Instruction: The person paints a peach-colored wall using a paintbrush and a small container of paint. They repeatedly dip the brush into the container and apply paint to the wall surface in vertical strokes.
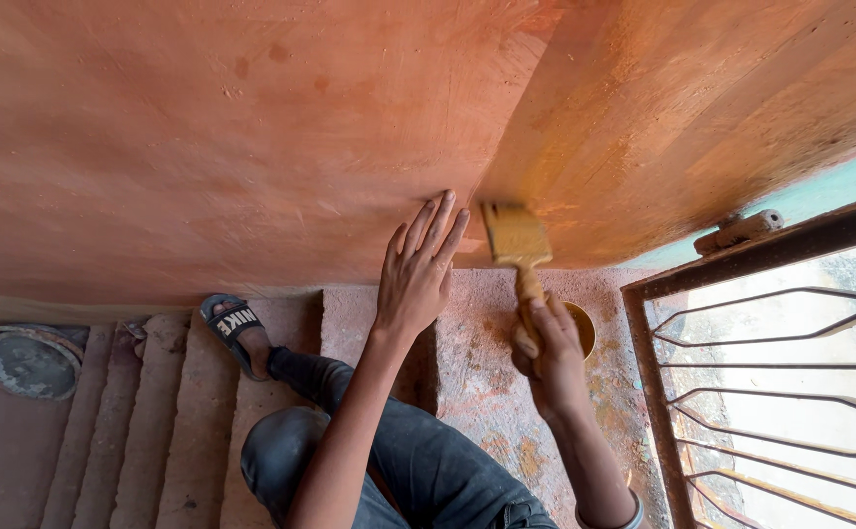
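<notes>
Figure: you are bracing your left hand [416,269], fingers spread flat, against the orange-brown painted wall [202,147]. Just right of that hand, your right hand [549,348] is wrapping its fingers around the handle of the flat, ochre-coated paintbrush [518,250], its long axis running upward, bristles touching the wall beside your left fingertips, above the small round paint tin [582,328].

Paintbrush [518,245]: flat, ochre-coated, handle down, bristles up, touching the orange wooden panel [683,108] near its lower edge.
</notes>
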